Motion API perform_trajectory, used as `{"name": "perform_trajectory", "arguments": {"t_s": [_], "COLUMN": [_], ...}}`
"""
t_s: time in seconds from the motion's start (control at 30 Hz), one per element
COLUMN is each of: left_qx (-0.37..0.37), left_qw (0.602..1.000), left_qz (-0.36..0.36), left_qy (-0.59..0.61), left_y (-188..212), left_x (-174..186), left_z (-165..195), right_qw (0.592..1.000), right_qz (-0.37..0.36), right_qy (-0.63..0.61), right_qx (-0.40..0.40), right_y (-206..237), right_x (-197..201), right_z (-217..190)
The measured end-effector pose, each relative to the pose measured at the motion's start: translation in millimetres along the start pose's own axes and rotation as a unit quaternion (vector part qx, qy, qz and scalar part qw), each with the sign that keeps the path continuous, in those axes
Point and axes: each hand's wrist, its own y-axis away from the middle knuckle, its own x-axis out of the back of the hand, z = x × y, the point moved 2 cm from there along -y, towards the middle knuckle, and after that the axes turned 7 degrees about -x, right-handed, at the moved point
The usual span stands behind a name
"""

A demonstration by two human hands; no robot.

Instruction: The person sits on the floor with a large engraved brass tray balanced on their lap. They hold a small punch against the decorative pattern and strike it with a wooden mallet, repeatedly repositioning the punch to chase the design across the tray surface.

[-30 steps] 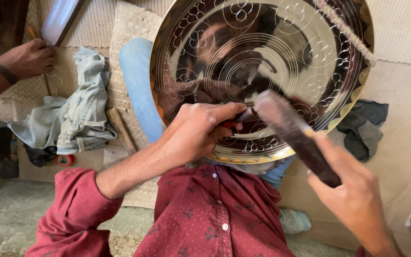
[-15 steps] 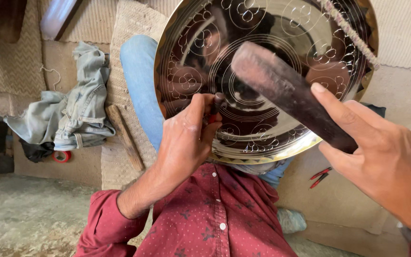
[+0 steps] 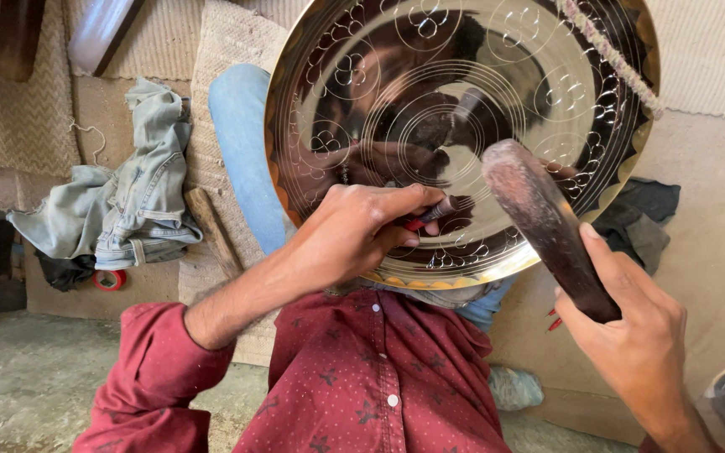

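One engraved brass plate (image 3: pixel 463 126) propped on the person's lap. Left hand (image 3: pixel 354 235) fingers pinched around one small punch (image 3: pixel 438 210), tip on the plate. Right hand (image 3: pixel 639 344) fingers wrapped around one dark mallet (image 3: pixel 547 226), just beside the punch. One denim garment (image 3: pixel 119 201) left.

No package, label, sign or screen shows anywhere in this view; nothing printed or boxed lies on the floor, and nothing of that sort hangs on the wall either.
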Motion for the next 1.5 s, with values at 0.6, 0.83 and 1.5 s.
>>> {"name": "perform_trajectory", "arguments": {"t_s": [0.6, 0.83, 1.5], "left_qx": [0.078, 0.145, 0.126], "left_qw": [0.984, 0.96, 0.96], "left_qz": [0.138, 0.202, 0.219], "left_qy": [-0.083, -0.13, -0.117], "left_y": [16, 28, 31], "left_x": [-10, -19, -23], "left_z": [11, 15, 7], "right_qw": [0.987, 0.98, 0.993], "right_qz": [-0.155, -0.165, -0.078], "right_qy": [0.03, 0.086, -0.02], "right_qx": [-0.023, 0.071, 0.089], "right_y": [-50, -80, -78], "right_x": [28, 37, 44], "right_z": [-33, -51, -59]}}
